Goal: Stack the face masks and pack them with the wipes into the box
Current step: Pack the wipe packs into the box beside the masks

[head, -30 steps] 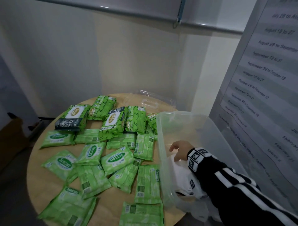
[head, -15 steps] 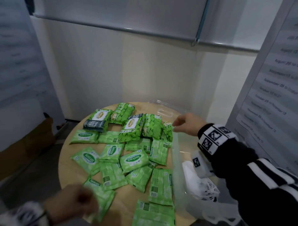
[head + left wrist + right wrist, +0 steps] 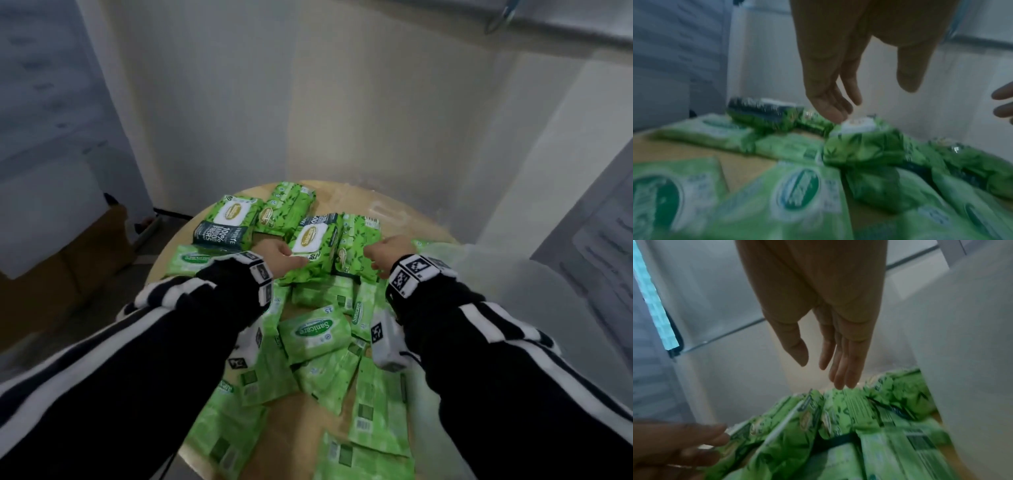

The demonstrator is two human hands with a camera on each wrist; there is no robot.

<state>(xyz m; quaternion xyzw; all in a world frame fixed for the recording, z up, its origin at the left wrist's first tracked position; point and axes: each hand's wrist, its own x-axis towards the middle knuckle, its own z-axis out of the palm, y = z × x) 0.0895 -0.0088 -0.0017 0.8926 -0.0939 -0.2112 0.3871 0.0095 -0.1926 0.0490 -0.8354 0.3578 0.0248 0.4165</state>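
Neither grip is clamping on anything: the left hand [image 3: 279, 258] and right hand [image 3: 388, 255] are both reaching with fingers straight and apart, hovering just over two big leaf-print wipes packs at the far middle of the round bench [image 3: 291, 425]. Nearest, along the near edge, flat pale-green wipes packs [image 3: 313, 334] are lying scattered and overlapping, probably spread out so each can be picked singly. Further in, the left fingers [image 3: 830, 112] are closing on the white-labelled big pack [image 3: 313, 241], the right fingers [image 3: 844, 378] on its neighbour [image 3: 356, 246], likely to gather the bulky ones first. At the right edge, the clear box [image 3: 513, 308] is standing; its contents, face masks included, are hidden here. More big packs [image 3: 226, 226] are waiting at the far edge.
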